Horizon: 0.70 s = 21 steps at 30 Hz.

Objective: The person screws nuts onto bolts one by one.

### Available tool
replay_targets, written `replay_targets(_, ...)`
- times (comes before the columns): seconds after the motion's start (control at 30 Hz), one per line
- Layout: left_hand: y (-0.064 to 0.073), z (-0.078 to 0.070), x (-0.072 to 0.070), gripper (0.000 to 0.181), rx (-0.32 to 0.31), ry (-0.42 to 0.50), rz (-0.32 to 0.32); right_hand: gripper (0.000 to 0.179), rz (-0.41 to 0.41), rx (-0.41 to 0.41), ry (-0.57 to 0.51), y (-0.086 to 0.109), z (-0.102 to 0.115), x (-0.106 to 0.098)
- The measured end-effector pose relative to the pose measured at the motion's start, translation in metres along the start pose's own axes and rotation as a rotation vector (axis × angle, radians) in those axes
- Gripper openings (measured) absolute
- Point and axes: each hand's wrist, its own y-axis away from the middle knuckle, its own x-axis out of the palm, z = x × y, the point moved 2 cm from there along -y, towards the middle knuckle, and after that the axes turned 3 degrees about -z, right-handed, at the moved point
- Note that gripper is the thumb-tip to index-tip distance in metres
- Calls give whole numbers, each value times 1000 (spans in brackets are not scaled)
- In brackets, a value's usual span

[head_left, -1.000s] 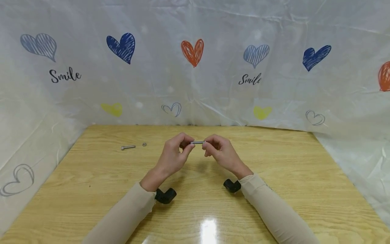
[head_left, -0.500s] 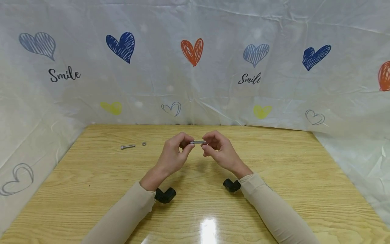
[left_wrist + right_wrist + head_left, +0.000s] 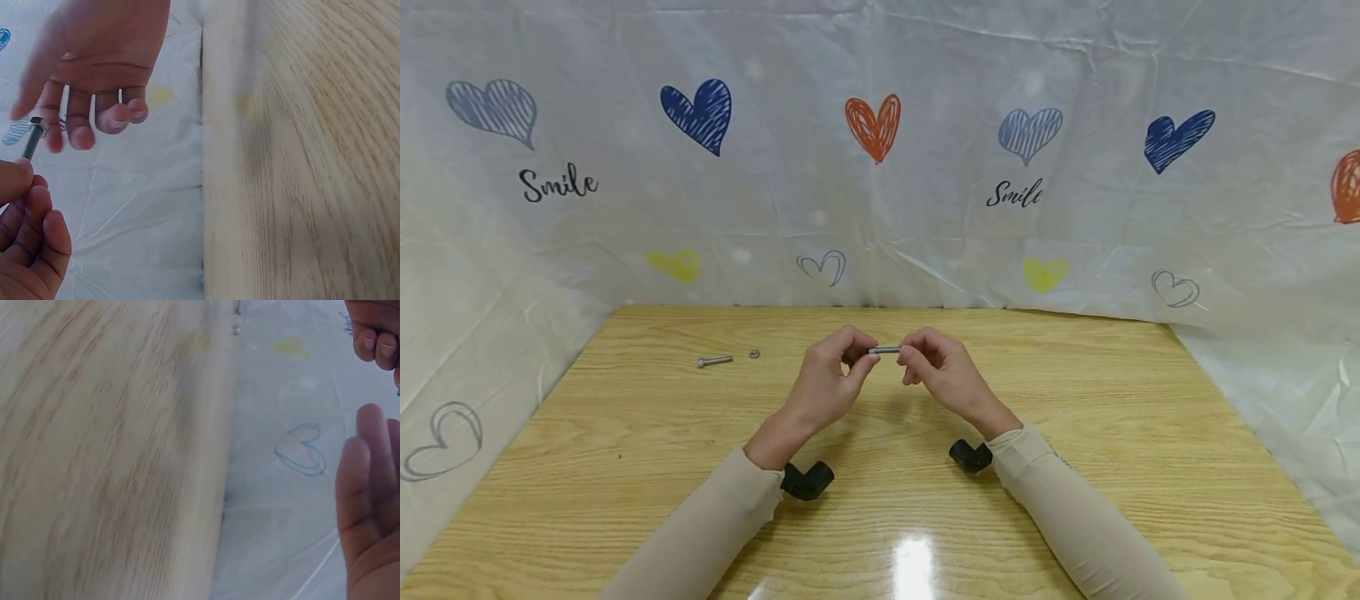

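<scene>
My left hand (image 3: pixel 829 377) pinches one end of a metal bolt (image 3: pixel 889 350) between thumb and fingers, above the table. The bolt lies level, its shank pointing right. In the left wrist view a hex nut (image 3: pixel 39 124) sits on the far end of the threaded shank (image 3: pixel 29 147). The thumb and forefinger of my right hand (image 3: pixel 950 373) meet round that end in the head view, hiding the nut there. Its other fingers are partly extended in the left wrist view. In the right wrist view the bolt is out of sight.
A second bolt (image 3: pixel 715 362) lies on the wooden table (image 3: pixel 880 508) at the back left. Beside it lies a loose nut (image 3: pixel 755 354). A white sheet (image 3: pixel 940 225) printed with hearts hangs behind the table. Black wrist cameras (image 3: pixel 807 481) jut inward from both sleeves.
My right fingers spread a little off the bolt's end half a second ago, showing the nut, and have closed round it again. The left hand and bolt have stayed in place.
</scene>
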Motion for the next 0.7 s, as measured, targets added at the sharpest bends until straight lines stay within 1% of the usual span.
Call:
replay_targets(0.03, 0, 0, 0, 8, 0, 2, 0, 14, -1, -2, -8, 0, 0, 0)
replay_targets(0.1, 0, 0, 0, 8, 1, 3, 1, 24, -4, -14, -28, 1, -1, 0)
replay_targets(0.17, 0, 1, 0, 8, 2, 4, 1, 30, -6, -40, -41, 1, 0, 0)
replay_targets(0.27, 0, 1, 0, 8, 0, 5, 2, 28, -8, -72, -48, 1, 0, 0)
replay_targets(0.33, 0, 1, 0, 8, -2, 8, 2, 23, -8, -77, -44, 1, 0, 0)
replay_targets(0.47, 0, 0, 0, 9, 2, 3, 3, 9, -13, -49, -4, 0, -1, 0)
replay_targets(0.63, 0, 0, 1, 9, 5, -7, 9, 24, -31, 2, 52, -1, 0, 0)
replay_targets(0.7, 0, 0, 0, 9, 5, -6, 6, 24, -31, 9, 44, -1, 0, 0)
